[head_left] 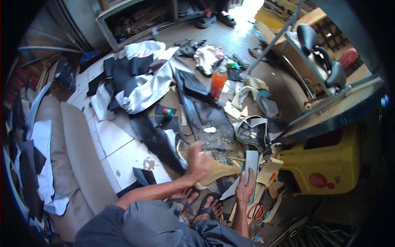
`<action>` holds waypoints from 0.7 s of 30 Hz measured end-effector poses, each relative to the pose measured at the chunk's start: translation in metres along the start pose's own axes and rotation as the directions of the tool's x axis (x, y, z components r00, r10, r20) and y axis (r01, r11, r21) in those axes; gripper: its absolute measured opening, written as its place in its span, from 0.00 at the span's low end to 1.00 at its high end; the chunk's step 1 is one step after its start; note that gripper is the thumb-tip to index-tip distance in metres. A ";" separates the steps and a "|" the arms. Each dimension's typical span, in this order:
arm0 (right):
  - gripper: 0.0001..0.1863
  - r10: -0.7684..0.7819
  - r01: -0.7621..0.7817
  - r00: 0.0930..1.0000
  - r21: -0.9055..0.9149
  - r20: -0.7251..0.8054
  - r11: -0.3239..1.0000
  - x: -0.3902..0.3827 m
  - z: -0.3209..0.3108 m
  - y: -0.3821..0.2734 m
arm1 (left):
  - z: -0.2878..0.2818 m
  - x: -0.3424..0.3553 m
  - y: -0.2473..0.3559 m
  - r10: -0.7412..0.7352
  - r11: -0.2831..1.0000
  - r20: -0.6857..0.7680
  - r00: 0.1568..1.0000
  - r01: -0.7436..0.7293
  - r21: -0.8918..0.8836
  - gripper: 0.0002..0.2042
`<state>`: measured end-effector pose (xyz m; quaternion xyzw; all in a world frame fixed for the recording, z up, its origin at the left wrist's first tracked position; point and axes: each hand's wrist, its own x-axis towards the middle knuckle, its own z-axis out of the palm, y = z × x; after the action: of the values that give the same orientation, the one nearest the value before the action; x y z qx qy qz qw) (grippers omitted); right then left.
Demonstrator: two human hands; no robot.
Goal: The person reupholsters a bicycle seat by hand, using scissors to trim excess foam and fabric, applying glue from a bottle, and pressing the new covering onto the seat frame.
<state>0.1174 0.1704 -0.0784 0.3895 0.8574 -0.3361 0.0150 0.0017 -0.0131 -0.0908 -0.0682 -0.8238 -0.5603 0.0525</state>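
Right hand (245,186) closes its grip on a grey strip (251,162), holding it upright by the lower end, just above the feet in sandals (204,208). Left hand (198,161) is blurred, fingers partly spread above a tan foam piece (218,171) that lies on the floor; whether its grip is closed on the foam cannot be told. Both forearms enter from the lower edge, over grey clothing. Orange-handled scissors (256,211) lie on the floor just right of the right wrist, among paper and card scraps. Black offcuts (156,138) lie spread over the white floor tiles (117,142) ahead of the hands, with a small green bottle with a red cap (168,113) standing on one. Farther off stands an orange bottle (218,82) beside heaps of black and white fabric (138,84). A yellow stool (329,162) lies at the right, near a sewing-machine stand (317,53). A beige cushion (76,156) runs along the left.
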 end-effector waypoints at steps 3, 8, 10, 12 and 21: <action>0.32 -0.171 -0.466 0.870 0.884 0.462 0.019 -0.017 0.015 -0.038 | 0.023 0.017 0.072 0.552 0.816 0.251 0.796 -0.453 -0.358 0.22; 0.32 -0.333 -0.117 0.942 0.896 -0.036 -0.429 -0.003 -0.085 -0.088 | 0.096 0.065 0.078 0.404 0.903 0.634 0.660 -0.399 -0.160 0.21; 0.33 -0.388 -0.032 0.906 0.887 -0.168 -0.460 -0.013 -0.098 -0.098 | 0.125 0.062 0.072 0.242 0.856 0.812 0.531 -0.511 0.079 0.19; 0.29 -0.595 0.763 0.616 0.206 -0.516 0.612 -0.029 -0.078 -0.126 | 0.133 0.071 0.056 0.000 0.700 0.919 0.393 -0.657 0.280 0.17; 0.25 -0.111 0.118 0.977 -0.028 0.185 0.993 0.039 -0.067 -0.034 | 0.057 0.052 0.151 0.322 0.726 0.921 0.219 -0.681 -0.092 0.17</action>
<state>0.0831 0.2190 -0.0183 0.3066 0.8798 -0.3539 0.0819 -0.0244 0.0974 0.0349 -0.6118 -0.7281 -0.2343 -0.2016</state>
